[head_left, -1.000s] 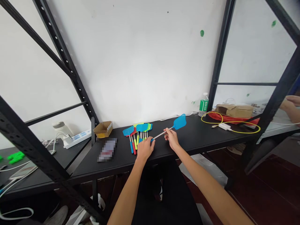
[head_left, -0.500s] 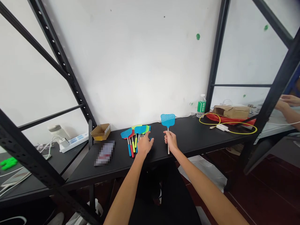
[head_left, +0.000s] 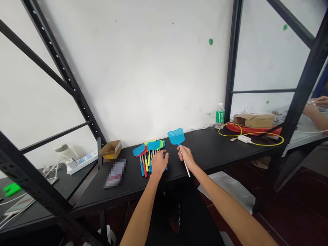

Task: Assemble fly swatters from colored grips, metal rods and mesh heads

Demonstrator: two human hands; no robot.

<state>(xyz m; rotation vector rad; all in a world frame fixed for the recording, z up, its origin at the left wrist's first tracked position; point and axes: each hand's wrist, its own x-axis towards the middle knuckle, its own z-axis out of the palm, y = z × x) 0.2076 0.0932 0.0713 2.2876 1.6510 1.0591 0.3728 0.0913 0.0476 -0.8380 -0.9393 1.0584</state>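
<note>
A: What's at the far left of the frame?

B: A green thing (head_left: pixel 12 189), then a pale bottle (head_left: pixel 67 151) beside a white power strip (head_left: pixel 83 162) with an adapter (head_left: pixel 71 164) in it.

A: And the small box (head_left: pixel 111 150), left of centre?

B: Open at the top, on the black table (head_left: pixel 205 150). I can't make out any contents. A pixelated item (head_left: pixel 115 173) lies just below it in the frame.

A: Next?

B: A fan of swatters (head_left: pixel 145 150), heads blue, red and yellow-green, near the centre. The left hand (head_left: pixel 159 162) is over the handles at the right of the fan, fingers slightly bent — I can't tell whether it grips one.

A: The right hand (head_left: pixel 186 156)?

B: Closed around the rod of a blue swatter (head_left: pixel 176 136), just right of centre. The head is up, tilted left; the rod's metal end shows below the fist.

A: Further right?

B: A green-labelled bottle (head_left: pixel 219 117), cap on — its fill is unclear. Then a yellow cable (head_left: pixel 268 144) and a carton (head_left: pixel 253 121) on red plastic (head_left: pixel 237 128), its inside hidden. At the right edge, another person's hands (head_left: pixel 314 108).
</note>
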